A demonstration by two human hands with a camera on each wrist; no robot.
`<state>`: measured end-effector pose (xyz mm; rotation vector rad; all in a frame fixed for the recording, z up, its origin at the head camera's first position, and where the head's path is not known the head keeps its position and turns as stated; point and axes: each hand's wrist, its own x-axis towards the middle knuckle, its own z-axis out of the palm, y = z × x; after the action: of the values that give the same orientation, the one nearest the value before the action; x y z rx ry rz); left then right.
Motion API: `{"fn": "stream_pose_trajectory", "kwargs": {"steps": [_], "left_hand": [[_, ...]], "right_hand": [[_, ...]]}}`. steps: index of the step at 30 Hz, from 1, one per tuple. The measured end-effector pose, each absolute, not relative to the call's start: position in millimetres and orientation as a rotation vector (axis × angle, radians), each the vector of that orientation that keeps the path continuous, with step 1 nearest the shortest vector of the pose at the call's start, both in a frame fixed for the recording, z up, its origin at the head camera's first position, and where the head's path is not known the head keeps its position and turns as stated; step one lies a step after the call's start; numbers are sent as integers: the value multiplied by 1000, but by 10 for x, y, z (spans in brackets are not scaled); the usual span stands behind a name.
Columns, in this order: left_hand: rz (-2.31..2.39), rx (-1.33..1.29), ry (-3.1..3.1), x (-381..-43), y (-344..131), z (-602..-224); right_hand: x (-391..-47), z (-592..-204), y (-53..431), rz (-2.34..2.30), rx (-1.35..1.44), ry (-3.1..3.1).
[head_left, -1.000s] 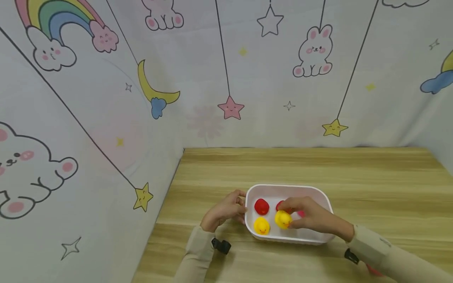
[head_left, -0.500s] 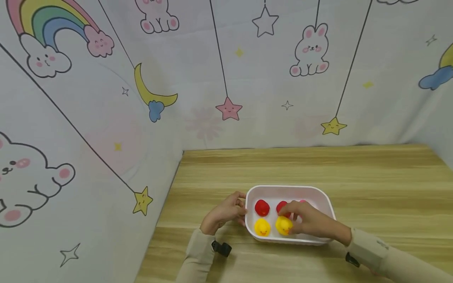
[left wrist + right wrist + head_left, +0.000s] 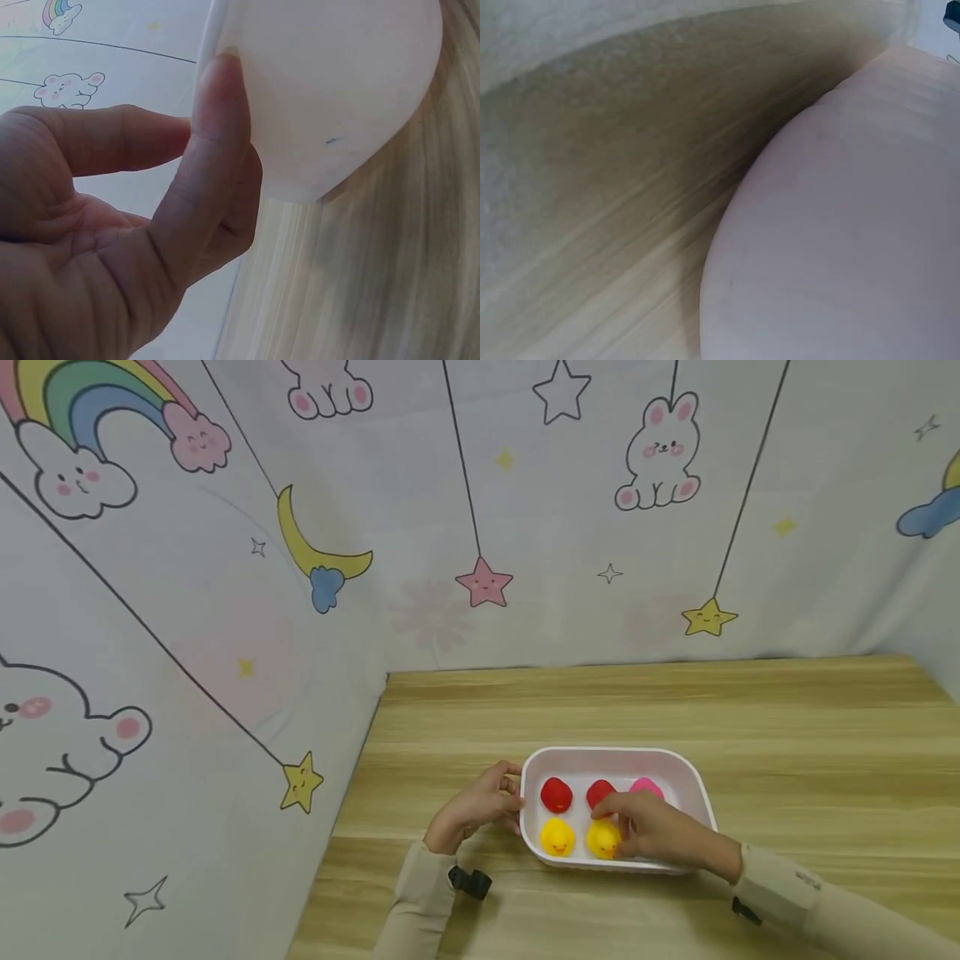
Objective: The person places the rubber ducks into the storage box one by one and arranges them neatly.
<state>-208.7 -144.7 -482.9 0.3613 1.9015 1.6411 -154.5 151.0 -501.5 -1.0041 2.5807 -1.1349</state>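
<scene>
A white plastic bin (image 3: 697, 785) sits on the table, its left end pinched at the rim by my left hand (image 3: 480, 806). In the left wrist view, the thumb of that hand (image 3: 202, 180) lies against the bin's outer wall (image 3: 337, 90). Inside the bin, my right hand (image 3: 667, 831) holds a yellow rubber duck (image 3: 602, 838) between thumb and fingers, low near the floor. Another yellow rubber duck (image 3: 557, 837) sits to its left. Behind them are two red rounded toys (image 3: 556, 795) and a pink one (image 3: 647, 788). The right wrist view shows only the bin's outer wall (image 3: 840, 225).
The wood-grain table (image 3: 450, 718) extends around the bin. A white cloth (image 3: 420, 527) printed with rabbits and stars hangs behind it and along the left side. A black wrist device (image 3: 471, 883) is strapped at the left sleeve.
My right hand has lowered the yellow duck into line with the other duck, uncovering more of the red and pink toys behind. My left hand stays on the rim.
</scene>
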Motion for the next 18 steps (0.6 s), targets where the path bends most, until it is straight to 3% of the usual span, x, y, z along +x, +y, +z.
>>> {"fn": "stream_pose_trajectory", "kwargs": {"steps": [9,18], "left_hand": [[1653,338,1882,-2053,-1456,-4865],[1636,347,1898,-2087,-1451,-4840]], "right_hand": [[-1526,-5004,1559,-1137,-1131,2634],[-1475,-4894,1792,-1271,-996,2691]]}}
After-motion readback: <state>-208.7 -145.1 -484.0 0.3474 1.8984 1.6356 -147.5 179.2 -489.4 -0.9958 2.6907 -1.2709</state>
